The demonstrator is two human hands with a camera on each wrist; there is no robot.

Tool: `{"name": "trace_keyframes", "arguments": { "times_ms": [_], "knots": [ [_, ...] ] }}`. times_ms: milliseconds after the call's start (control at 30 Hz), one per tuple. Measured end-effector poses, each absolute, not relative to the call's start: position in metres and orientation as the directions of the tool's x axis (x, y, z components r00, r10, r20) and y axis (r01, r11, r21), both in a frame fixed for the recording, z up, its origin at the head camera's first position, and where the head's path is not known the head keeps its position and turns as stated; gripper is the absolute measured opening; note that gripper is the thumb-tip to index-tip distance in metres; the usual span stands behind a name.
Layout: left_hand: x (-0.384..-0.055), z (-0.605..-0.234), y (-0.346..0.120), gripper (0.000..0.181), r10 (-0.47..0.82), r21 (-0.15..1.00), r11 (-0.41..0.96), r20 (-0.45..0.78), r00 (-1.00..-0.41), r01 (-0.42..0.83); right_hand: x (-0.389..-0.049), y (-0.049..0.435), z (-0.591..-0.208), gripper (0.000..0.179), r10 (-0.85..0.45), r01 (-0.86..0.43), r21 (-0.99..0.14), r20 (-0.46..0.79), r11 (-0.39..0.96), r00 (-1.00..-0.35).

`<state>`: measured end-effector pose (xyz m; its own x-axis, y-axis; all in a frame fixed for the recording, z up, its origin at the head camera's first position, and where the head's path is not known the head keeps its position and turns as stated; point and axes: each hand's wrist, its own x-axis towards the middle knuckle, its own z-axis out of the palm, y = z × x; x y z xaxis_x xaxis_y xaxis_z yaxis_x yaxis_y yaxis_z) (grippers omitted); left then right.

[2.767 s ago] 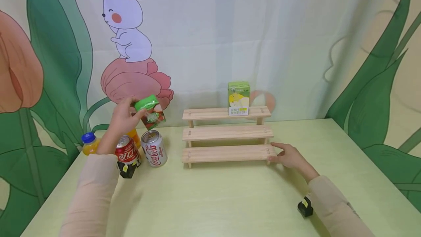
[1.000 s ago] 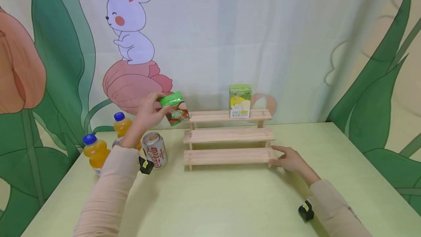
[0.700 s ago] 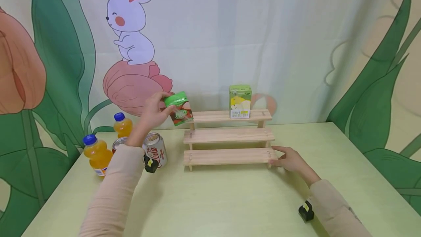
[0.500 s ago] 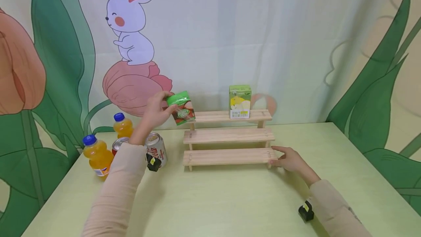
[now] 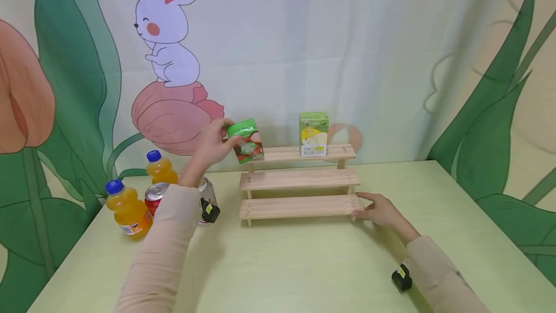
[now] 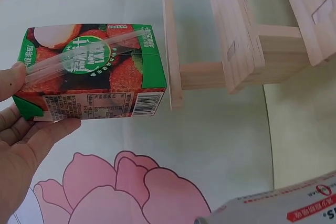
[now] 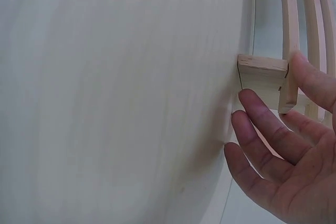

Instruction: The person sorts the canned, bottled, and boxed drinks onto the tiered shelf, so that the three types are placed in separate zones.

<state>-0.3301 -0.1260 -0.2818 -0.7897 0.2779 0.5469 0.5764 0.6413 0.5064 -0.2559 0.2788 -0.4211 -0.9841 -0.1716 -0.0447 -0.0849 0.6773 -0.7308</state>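
Observation:
A green and red juice box (image 5: pixel 249 145) with fruit pictures and a straw in a clear sleeve is held by my left hand (image 5: pixel 213 145), thumb on one face and fingers around the other side. It tilts slightly at the left end of the top step of a three-tier wooden rack (image 5: pixel 299 179); whether it touches the board I cannot tell. My right hand (image 5: pixel 380 210) pinches the right end of the rack's lowest board, its thumb (image 7: pixel 310 80) against the wood and the other fingers loosely spread. A green and yellow juice box (image 5: pixel 313 135) stands upright on the top step.
Left of the rack stand two orange drink bottles (image 5: pixel 129 214) with blue caps, a red can (image 5: pixel 155 196) and a silver cola can (image 5: pixel 207 190), partly behind my left forearm. A printed curtain (image 5: pixel 260 52) hangs behind the light table (image 5: pixel 282 264).
My left hand has carried the red and green juice box rightward from above the cans to the top step's left end. The right hand has stayed at the rack's lowest board.

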Motion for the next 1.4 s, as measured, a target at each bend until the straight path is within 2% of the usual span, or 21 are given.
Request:
{"name": "trace_keyframes", "arguments": {
  "times_ms": [700, 833, 1133, 1400],
  "knots": [
    [-0.34, -0.282, -0.113, 0.032, 0.272, 0.597, 0.608, 0.463, -0.844, 0.523, -0.257, 0.276, -0.421, 0.064, -0.173, -0.081, -0.724, -0.054, 0.685, -0.983],
    [-0.343, -0.283, -0.113, 0.033, 0.254, 0.617, 0.6, 0.458, -0.852, 0.51, -0.256, 0.277, -0.421, 0.064, -0.177, -0.088, -0.723, -0.048, 0.685, -0.983],
    [-0.349, -0.288, -0.112, 0.039, 0.188, 0.739, 0.498, 0.419, -0.888, 0.454, -0.254, 0.278, -0.421, 0.066, -0.175, -0.09, -0.72, -0.044, 0.688, -0.984],
    [-0.352, -0.291, -0.107, 0.041, 0.156, 0.745, 0.488, 0.438, -0.885, 0.454, -0.254, 0.278, -0.42, 0.066, -0.178, -0.088, -0.721, -0.049, 0.687, -0.983]
  ]
}}
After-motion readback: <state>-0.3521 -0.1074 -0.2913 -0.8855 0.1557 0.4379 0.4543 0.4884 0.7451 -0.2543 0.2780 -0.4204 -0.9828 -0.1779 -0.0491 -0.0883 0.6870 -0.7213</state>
